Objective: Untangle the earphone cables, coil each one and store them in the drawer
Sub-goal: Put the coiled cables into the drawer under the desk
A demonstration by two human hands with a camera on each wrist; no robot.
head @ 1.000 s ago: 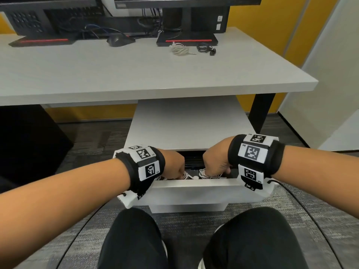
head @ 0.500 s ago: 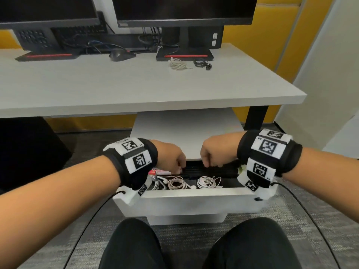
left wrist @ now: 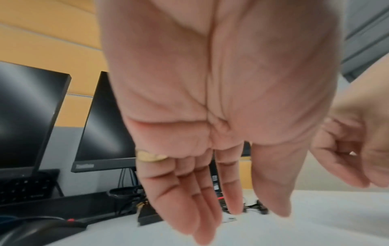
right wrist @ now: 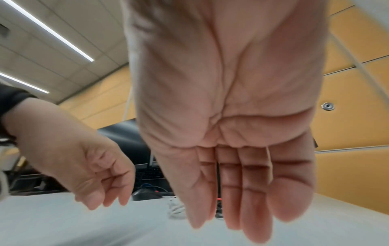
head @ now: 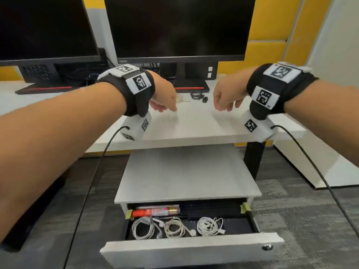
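Observation:
Three coiled white earphone cables (head: 174, 228) lie side by side in the open drawer (head: 194, 247) below the desk. On the desk near the monitor base lie a black earphone coil (head: 198, 95) and a whitish cable (head: 180, 98), the latter partly hidden behind my left hand (head: 165, 101). My left hand (left wrist: 210, 191) hovers over the desk with fingers straight and holds nothing. My right hand (head: 226, 100) hovers to the right of the black coil, fingers relaxed and empty (right wrist: 231, 191). The whitish cable (right wrist: 175, 208) shows just beyond its fingertips.
Two dark monitors (head: 178, 28) stand at the back of the white desk (head: 194, 125), with a keyboard and a mouse (right wrist: 145, 194) on the left. The drawer also holds a red marker (head: 143, 212) and a tube. Wrist camera cables hang from both arms.
Both hands have risen from the drawer up to the desk top and uncurled. The three white coils now lie uncovered in the drawer. The head view has tilted upward.

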